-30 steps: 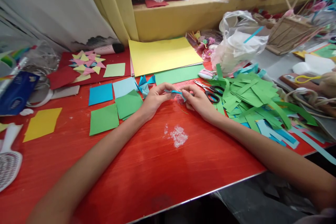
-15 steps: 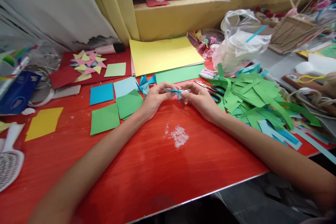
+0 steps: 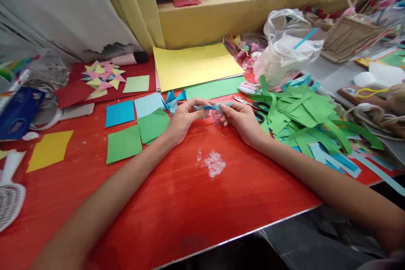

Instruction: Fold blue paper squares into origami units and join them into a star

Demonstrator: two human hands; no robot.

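Observation:
Between my two hands is a small piece of folded blue paper (image 3: 209, 107), held just above the red table (image 3: 177, 202). My left hand (image 3: 185, 120) pinches its darker blue end. The pale blue end is gripped between the thumb and fingers of my right hand (image 3: 242, 119). Just behind my left hand stands a folded blue paper shape (image 3: 173, 100) with pointed tips. Left of it lie green paper squares (image 3: 154, 125), a blue square (image 3: 119, 113) and a light blue square (image 3: 148, 104). Scissors (image 3: 261, 109) with black handles rest beyond my right hand.
Green paper strips (image 3: 311, 114) are heaped on the right, near a clear plastic bag (image 3: 284, 55). Yellow sheets (image 3: 196, 65) lie at the back. On the left are a folded paper star (image 3: 103, 76), a yellow paper (image 3: 50, 149) and a white brush (image 3: 12, 194).
The folded blue paper has turned in my fingers and now shows flatter and longer, its pale end toward my right hand. The view has shifted slightly.

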